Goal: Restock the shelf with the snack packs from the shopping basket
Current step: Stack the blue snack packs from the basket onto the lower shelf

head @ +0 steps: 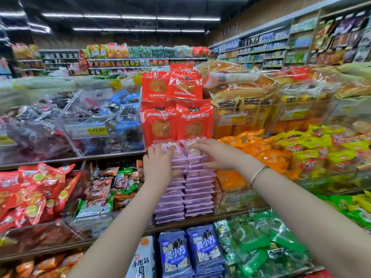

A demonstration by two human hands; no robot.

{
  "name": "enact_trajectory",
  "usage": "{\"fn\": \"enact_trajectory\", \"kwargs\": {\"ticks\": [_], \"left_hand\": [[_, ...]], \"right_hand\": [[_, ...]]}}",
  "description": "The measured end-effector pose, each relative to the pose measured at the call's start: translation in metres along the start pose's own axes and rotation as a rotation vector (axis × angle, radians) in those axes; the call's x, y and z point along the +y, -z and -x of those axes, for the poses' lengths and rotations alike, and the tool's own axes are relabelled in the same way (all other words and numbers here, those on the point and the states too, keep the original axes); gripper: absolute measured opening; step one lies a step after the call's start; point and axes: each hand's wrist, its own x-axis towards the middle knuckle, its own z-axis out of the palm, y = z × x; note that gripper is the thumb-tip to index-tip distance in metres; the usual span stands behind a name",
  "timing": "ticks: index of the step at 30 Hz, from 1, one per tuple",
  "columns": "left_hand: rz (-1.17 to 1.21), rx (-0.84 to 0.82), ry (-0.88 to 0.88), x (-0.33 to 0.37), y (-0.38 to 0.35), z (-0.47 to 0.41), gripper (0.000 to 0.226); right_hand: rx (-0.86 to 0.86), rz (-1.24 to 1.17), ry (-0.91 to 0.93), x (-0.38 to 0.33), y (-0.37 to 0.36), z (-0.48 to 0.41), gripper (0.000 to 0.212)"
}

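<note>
Beneath left hand (158, 165), half-hidden pink packs (197, 189)

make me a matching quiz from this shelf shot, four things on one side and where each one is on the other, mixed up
Things:
1. pink packs
2. red packs
3. dark blue packs
4. bracelet

Places:
A. one shelf lower, at the bottom of the view
B. on the right wrist
C. stacked, touched by the left hand and right hand
D. standing upright just above the hands

Pairs: 1-C, 2-D, 3-A, 4-B
</note>
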Motion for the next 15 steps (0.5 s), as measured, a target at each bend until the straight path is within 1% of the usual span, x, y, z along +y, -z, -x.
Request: {"fn": "enact_trajectory", "kwargs": {"ticks": [3, 5, 8, 13, 15], "left_hand": [[-0.084, 0.034, -0.077, -0.001, 0.005, -0.003, 0.102], [-0.094, 0.01, -0.139, 0.0, 0.007, -0.007, 0.107], [-0.148, -0.038, -0.167, -0.003, 0.005, -0.012, 0.105], [-0.153, -0.04, -0.179, -0.009, 0.001, -0.02, 0.106], [-0.163, -0.039, -0.197, -0.007, 0.0, -0.021, 0.108]], "right_hand": [[0.054, 0.147, 0.02, -0.015, -0.005, 0.001, 0.099], [0.071, 0.231, 0.009, -0.026, -0.014, -0.001, 0.107], [0.122, 0.316, -0.027, -0.035, -0.027, -0.007, 0.106], [0.161, 0.326, -0.032, -0.027, -0.023, -0.022, 0.098], [0.145, 0.293, -0.037, -0.025, -0.02, -0.023, 0.099]]}}
